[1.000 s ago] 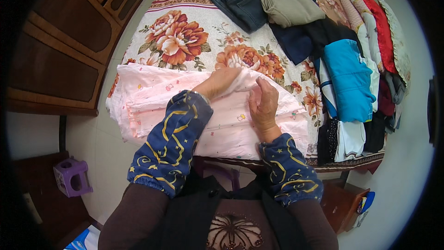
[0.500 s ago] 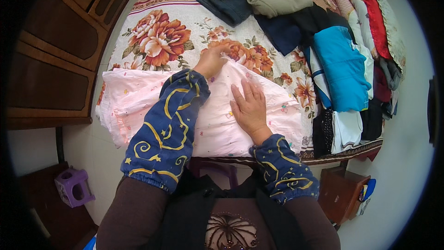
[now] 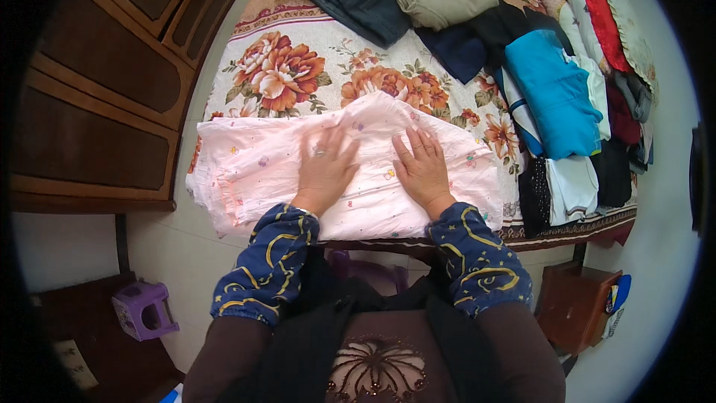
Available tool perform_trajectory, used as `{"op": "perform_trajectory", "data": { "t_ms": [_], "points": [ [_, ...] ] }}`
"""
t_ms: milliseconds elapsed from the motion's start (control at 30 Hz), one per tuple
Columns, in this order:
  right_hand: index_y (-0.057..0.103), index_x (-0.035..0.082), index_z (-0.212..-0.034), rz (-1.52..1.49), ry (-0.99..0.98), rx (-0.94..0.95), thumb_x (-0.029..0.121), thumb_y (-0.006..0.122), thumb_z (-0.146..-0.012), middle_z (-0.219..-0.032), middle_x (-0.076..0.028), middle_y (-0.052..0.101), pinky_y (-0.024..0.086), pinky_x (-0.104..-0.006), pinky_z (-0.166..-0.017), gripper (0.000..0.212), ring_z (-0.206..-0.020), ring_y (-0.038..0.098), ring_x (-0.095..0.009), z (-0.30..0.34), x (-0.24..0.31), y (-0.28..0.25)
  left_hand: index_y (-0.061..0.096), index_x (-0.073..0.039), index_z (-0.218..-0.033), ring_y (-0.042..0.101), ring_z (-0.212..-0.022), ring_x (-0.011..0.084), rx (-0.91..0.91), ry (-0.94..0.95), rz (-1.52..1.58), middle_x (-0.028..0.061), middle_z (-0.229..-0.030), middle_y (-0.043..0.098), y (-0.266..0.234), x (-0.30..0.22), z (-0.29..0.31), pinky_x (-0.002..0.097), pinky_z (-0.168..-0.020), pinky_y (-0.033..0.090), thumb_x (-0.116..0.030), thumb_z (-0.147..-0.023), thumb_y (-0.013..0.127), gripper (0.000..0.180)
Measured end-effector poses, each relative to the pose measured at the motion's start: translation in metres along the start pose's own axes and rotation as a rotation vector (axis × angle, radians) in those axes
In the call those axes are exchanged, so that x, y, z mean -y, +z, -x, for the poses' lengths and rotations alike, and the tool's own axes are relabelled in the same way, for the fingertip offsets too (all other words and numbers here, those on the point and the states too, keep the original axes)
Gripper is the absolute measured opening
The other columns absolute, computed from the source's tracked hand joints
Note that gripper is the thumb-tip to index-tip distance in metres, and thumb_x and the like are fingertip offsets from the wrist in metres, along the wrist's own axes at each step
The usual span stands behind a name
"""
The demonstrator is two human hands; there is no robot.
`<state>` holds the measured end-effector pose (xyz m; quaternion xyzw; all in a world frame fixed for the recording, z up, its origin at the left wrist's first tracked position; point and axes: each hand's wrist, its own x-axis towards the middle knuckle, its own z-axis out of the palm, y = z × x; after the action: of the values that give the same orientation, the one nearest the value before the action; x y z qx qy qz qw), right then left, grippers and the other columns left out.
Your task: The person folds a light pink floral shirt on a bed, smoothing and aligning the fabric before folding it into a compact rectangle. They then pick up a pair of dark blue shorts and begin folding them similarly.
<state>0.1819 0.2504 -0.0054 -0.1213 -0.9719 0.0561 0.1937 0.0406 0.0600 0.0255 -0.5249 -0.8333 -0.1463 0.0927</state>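
A pale pink garment (image 3: 373,209) with small coloured prints lies spread along the near edge of the bed, its gathered, ruffled end at the left. My left hand (image 3: 325,168) rests flat on its middle, fingers spread and slightly blurred. Just to the right, my right hand (image 3: 423,168) also lies on the cloth with its fingers stretched out. Neither hand grips anything. The garment's far edge rises to a blunt peak beyond my hands. Its exact kind cannot be made out while it is folded over.
The bed has a flowered cover (image 3: 280,71). Folded dark jeans (image 3: 358,4), beige trousers (image 3: 444,0), a bright blue garment (image 3: 552,97) and a white one (image 3: 573,190) lie farther back and right. Wooden cabinets (image 3: 104,127) stand left; a purple stool (image 3: 145,310) is on the floor.
My left hand has let go of the garment's far edge and come back, nearer, flat onto the cloth. My right hand stays flat on it. The view has shifted slightly.
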Motion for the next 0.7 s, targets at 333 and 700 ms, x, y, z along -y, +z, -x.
{"op": "perform_trajectory", "data": {
  "t_ms": [333,700],
  "points": [
    [0.056,0.009,-0.128,0.029,-0.023,0.042,0.025,0.063,-0.085,-0.137,-0.016,0.049,0.028,-0.0456,-0.11,0.046,-0.131,0.042,-0.03,-0.014,0.02,-0.028,0.041,-0.024,-0.144,0.015,-0.144,0.0368,0.174,-0.411,-0.149,0.0096,-0.155,0.024,-0.023,0.051,0.066,0.0715,-0.106,0.006,-0.054,-0.084,0.061,0.07],
    [0.049,0.01,-0.138,-0.083,-0.326,0.198,0.045,0.053,-0.091,-0.147,-0.017,0.039,0.017,-0.0474,-0.116,0.059,-0.139,0.031,-0.033,-0.085,0.1,0.024,0.038,-0.026,-0.146,0.014,-0.144,0.0385,0.142,-0.453,-0.155,0.0165,-0.154,0.024,-0.019,0.074,0.077,0.0722,-0.106,0.005,-0.058,-0.083,0.061,0.074]
  ]
}}
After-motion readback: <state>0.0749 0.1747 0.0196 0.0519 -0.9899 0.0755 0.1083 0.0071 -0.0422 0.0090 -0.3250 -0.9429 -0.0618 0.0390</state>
